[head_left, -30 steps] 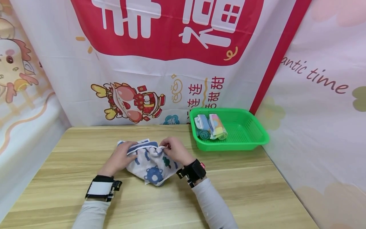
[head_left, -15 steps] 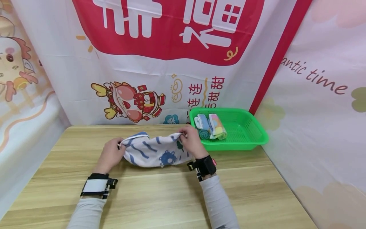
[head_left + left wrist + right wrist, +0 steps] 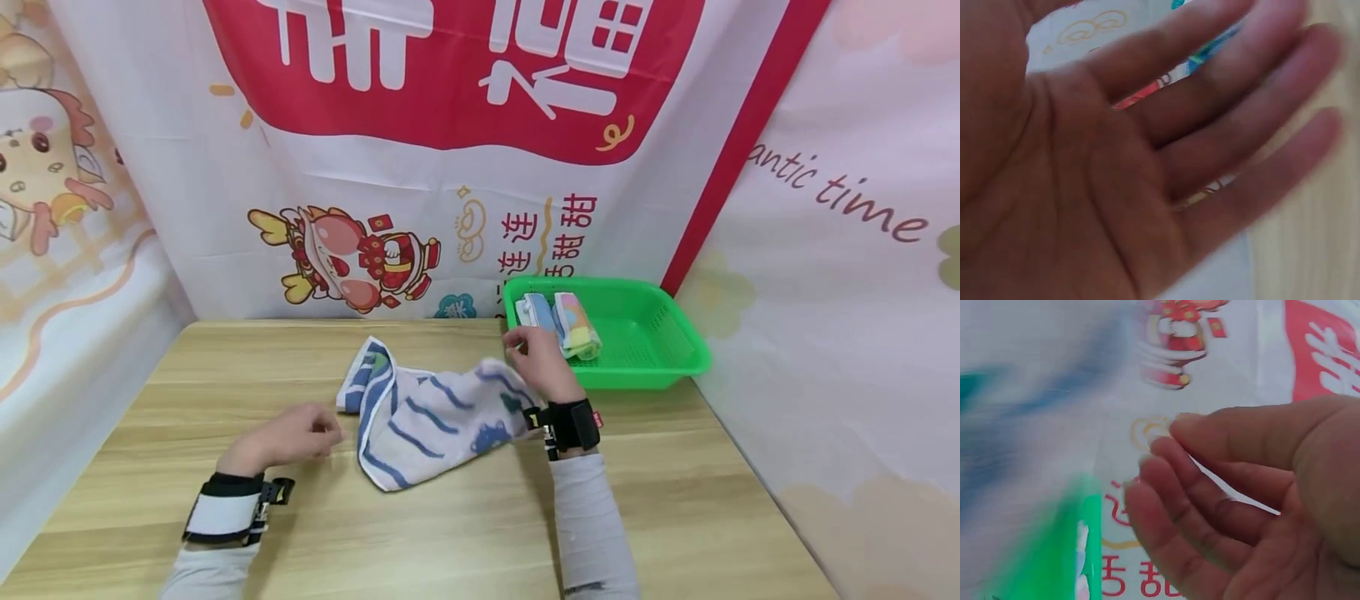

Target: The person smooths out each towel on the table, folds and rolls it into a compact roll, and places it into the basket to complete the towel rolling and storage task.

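Observation:
A white towel (image 3: 438, 417) with blue stripes and a blue flower-like print spreads unevenly over the middle of the table, its left end folded over. My left hand (image 3: 288, 437) is off to the towel's left, apart from it; in the left wrist view its fingers (image 3: 1222, 112) are extended and the palm holds nothing. Above the towel's right end is my right hand (image 3: 542, 362). The right wrist view shows its fingers (image 3: 1179, 506) loosely bent with nothing between them, while the towel (image 3: 1041, 419) appears as a blur beside them.
A green plastic basket (image 3: 660, 367) stands at the table's back right, holding rolled towels, one blue (image 3: 538, 310) and one multicoloured (image 3: 576, 325), at its left end. Printed cloth (image 3: 360, 158) hangs behind the wooden table (image 3: 420, 542) and along its sides.
Both hands have let go of the towel, which was stretched between them. The left hand has moved left and nearer; the right hand has moved right, towards the basket. The towel has dropped and spread.

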### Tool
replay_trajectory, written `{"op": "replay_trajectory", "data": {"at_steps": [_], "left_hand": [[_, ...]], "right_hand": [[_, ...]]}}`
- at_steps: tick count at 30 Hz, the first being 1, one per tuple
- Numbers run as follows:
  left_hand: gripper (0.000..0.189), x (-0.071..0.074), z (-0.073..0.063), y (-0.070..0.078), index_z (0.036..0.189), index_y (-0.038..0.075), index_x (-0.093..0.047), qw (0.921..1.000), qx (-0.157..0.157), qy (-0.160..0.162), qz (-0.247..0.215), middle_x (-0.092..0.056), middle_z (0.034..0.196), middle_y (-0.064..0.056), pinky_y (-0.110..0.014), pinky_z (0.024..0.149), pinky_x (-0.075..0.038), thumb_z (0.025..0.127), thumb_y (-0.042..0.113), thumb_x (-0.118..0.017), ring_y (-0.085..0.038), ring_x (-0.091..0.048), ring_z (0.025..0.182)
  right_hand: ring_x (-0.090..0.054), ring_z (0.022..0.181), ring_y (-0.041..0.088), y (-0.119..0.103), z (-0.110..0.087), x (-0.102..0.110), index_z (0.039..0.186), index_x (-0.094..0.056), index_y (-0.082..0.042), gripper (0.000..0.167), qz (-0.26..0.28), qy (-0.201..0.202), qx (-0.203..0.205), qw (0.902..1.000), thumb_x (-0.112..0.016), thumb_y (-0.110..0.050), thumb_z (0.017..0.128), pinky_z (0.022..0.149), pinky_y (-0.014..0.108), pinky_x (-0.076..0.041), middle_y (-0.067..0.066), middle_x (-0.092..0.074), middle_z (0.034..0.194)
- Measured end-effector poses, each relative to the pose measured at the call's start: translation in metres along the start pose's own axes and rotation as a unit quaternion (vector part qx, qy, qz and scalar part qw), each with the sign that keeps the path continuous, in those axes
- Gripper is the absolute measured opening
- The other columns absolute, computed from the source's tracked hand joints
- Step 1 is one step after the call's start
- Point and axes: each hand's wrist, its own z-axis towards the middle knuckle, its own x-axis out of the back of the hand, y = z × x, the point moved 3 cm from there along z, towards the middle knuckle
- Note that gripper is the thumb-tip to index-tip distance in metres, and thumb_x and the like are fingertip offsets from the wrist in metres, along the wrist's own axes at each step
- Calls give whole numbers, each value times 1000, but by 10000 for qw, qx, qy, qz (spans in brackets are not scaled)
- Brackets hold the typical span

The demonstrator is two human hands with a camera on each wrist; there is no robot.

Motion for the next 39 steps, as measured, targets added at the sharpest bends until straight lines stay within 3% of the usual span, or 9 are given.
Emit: {"op": "replay_trajectory", "data": {"at_steps": [2,4,8,11,17,22,29,34,39], "left_hand": [[26,-3,4,-4,109,-4,-71,9998,9,185,-27,-69,89,-8,-33,69,-52,100,18,-61,-16,-59,79],[27,-1,11,-8,114,-6,-69,9976,-88,680,77,-70,97,-10,-38,76,-54,100,15,-61,-19,-62,87],[37,-2,35,-19,129,-9,-60,9907,-279,1312,218,-65,121,-26,-56,94,-52,96,9,-64,-39,-62,109],[56,-7,51,-30,141,-13,-46,9899,-202,1361,341,-50,138,-38,-65,105,-42,94,9,-66,-52,-50,126],[76,-8,73,-43,150,-19,-23,9862,329,1612,210,-38,145,-45,-67,112,-33,96,17,-63,-58,-42,132],[71,0,85,-40,152,-10,-33,9787,92,1799,988,-30,152,-43,-73,112,-21,90,2,-65,-62,-29,137],[52,2,98,-30,131,5,-67,9831,-41,1076,1482,-15,160,-40,-79,111,-12,84,-13,-54,-63,-14,142],[18,7,96,-28,97,7,-72,9800,-104,1148,1620,-33,154,-38,-77,112,-12,87,-5,-63,-62,-20,141],[18,19,85,-16,81,11,-65,9762,-409,1337,1657,-67,105,-19,-63,96,-37,77,-5,-71,-44,-54,108]], "right_hand": [[-65,97,25,4,2,-3,118,-70,0,23,-5,-183,-128,9997,-61,-2,98,84,40,-55,15,-71,110],[-65,97,25,4,3,-7,119,-70,-1,22,11,-283,-202,9994,-61,-4,98,85,40,-55,14,-71,110],[-66,96,24,0,5,-26,118,-71,-1,22,-93,-824,-345,9960,-64,-10,99,83,38,-56,12,-71,107],[-66,97,24,-3,7,-44,119,-70,1,26,-313,-1306,-320,9904,-65,-14,98,81,36,-56,13,-71,109],[-65,97,21,-10,10,-70,121,-70,0,29,-550,-1780,-76,9825,-64,-18,99,82,34,-56,11,-71,109],[-64,93,18,-17,9,-76,119,-72,-3,27,-547,-1898,-93,9803,-64,-20,99,81,33,-55,8,-71,106],[-64,92,16,-21,10,-81,119,-72,-4,27,-560,-2034,-75,9775,-64,-20,100,80,31,-55,7,-71,106],[-63,92,17,-24,10,-81,119,-73,-4,27,-624,-2110,8,9755,-63,-21,100,81,33,-55,8,-71,107],[-63,90,18,-19,12,-80,118,-73,-3,27,-701,-2107,-81,9750,-64,-21,100,80,34,-54,7,-71,105]]}}
